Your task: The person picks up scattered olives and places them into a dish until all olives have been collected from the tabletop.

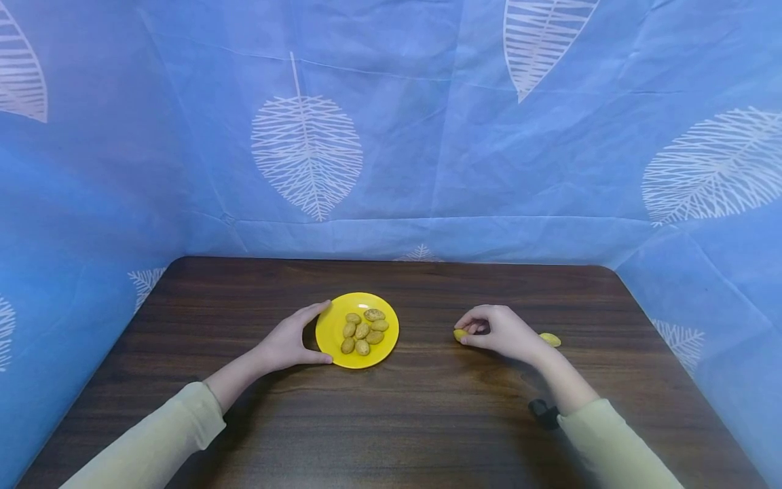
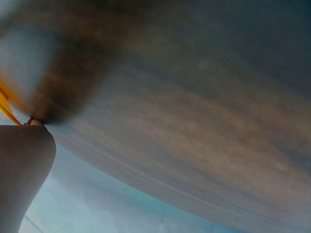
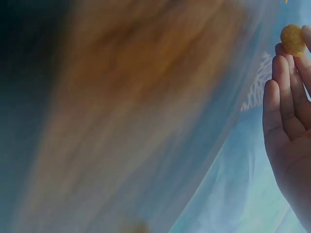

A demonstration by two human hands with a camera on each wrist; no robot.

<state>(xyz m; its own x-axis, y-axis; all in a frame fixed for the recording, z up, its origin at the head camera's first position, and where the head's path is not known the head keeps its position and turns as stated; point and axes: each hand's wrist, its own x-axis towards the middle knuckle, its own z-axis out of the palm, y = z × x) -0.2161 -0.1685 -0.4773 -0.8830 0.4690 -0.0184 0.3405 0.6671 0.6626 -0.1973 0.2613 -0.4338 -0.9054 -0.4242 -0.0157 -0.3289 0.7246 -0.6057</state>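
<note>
A round yellow plate holds several small yellow-brown oval fruits with speckled skins. My left hand grips the plate's left side, index finger at the far rim and thumb at the near rim. In the left wrist view the thumb meets the plate's orange-yellow edge. To the right of the plate, my right hand pinches one oval fruit between thumb and fingertips, low over the table. The right wrist view shows that fruit at the fingertips, the other fingers extended.
Another yellow oval piece lies on the table just beyond my right wrist. A dark device sits at the right wrist. The dark wooden table is bordered by blue cloth with white leaf prints.
</note>
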